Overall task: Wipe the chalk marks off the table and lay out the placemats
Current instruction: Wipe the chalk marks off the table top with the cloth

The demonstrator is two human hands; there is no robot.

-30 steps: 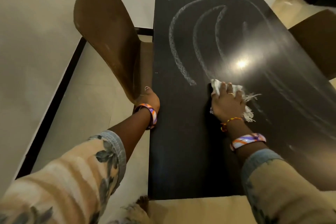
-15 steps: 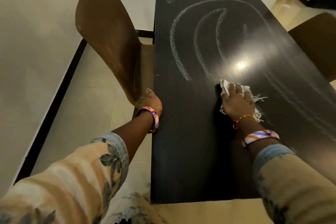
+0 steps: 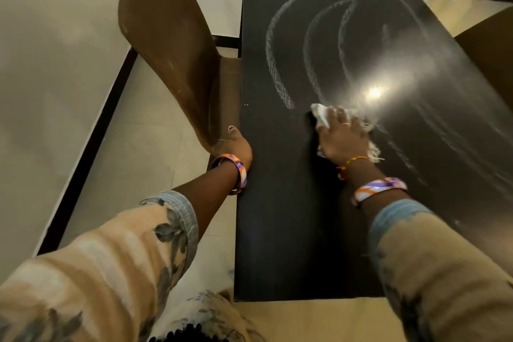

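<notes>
A long black table [image 3: 286, 216] runs away from me, with curved white chalk marks [image 3: 274, 64] over its far half and faint smears to the right. My right hand [image 3: 340, 137] lies flat on a white frayed cloth [image 3: 322, 116], pressing it onto the tabletop just below the chalk arcs. Only the cloth's edges show around the fingers. My left hand [image 3: 236, 147] grips the table's left edge beside the chair. No placemats are in view.
A brown curved-back chair [image 3: 166, 44] stands tucked against the table's left side. Another brown chair [image 3: 491, 55] sits at the right edge. A lamp's glare [image 3: 374, 91] shines on the tabletop. Pale floor with a black strip lies to the left.
My right hand has slid the cloth forward and left, up to the lower ends of the chalk arcs. My left hand has stayed on the table edge.
</notes>
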